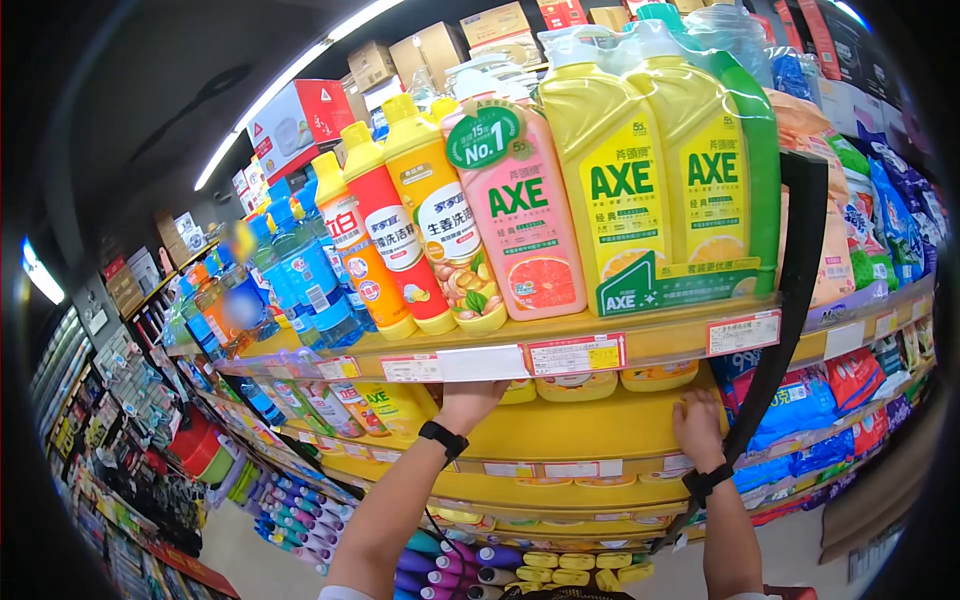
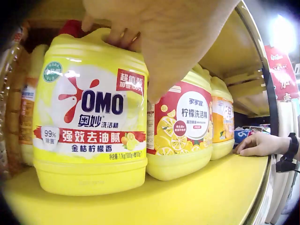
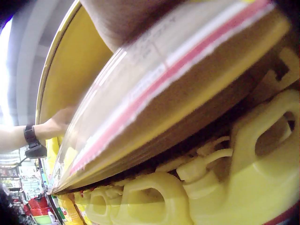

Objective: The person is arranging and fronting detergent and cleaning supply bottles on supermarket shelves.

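In the left wrist view my left hand (image 2: 183, 33) grips the top of a yellow OMO dish soap jug (image 2: 93, 117), fingers curled at its handle. The jug stands upright on the yellow shelf (image 2: 197, 197); in the head view the shelf above hides it, and only the back of my left hand (image 1: 472, 402) shows. Right beside the OMO jug is a yellow jug with a red lemon label (image 2: 183, 124), then one with an orange label (image 2: 222, 117). My right hand (image 1: 698, 425) rests on the same shelf near its right end and holds nothing.
Above my hands, AXE bottles (image 1: 612, 170) and other dish soaps line the upper shelf, with price tags (image 1: 575, 354) along its edge. A black post (image 1: 800, 230) rises at the right, beside bagged detergents (image 1: 800, 400). Lower shelves hold yellow jugs (image 3: 150, 201).
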The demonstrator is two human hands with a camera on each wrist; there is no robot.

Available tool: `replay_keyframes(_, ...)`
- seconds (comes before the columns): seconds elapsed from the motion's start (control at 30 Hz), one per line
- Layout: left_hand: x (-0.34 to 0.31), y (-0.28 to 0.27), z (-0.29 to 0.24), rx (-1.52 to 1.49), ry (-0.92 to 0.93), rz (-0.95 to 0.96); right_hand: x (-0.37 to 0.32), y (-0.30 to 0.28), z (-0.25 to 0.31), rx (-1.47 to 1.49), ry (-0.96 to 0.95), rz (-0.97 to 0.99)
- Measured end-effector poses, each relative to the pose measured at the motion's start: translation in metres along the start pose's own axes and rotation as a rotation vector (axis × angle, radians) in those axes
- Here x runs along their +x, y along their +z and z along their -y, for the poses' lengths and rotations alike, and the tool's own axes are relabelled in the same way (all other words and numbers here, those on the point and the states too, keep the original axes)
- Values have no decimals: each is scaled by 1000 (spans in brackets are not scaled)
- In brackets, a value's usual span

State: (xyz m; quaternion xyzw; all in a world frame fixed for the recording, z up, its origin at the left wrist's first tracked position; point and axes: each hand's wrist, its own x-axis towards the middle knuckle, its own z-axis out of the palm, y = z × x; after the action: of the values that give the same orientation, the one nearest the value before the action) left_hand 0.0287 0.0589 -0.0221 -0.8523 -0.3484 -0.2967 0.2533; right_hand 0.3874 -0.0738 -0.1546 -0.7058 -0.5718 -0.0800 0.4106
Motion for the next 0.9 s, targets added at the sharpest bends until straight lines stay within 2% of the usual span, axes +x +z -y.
replay_keyframes(0.2, 16, 10, 5, -4, 8, 44, 2, -3, 3, -1, 21, 27)
replay_keyframes(0.3, 14, 29, 22, -83, -80, 154, 2, -5, 6, 0, 25, 37)
replay_keyframes(0.5, 20, 6, 26, -149, -192, 100, 2, -7, 7, -5, 6, 33)
replay_keyframes(0.9, 27, -5, 32, -97, -78, -23, 2, -5, 6, 0, 4, 18)
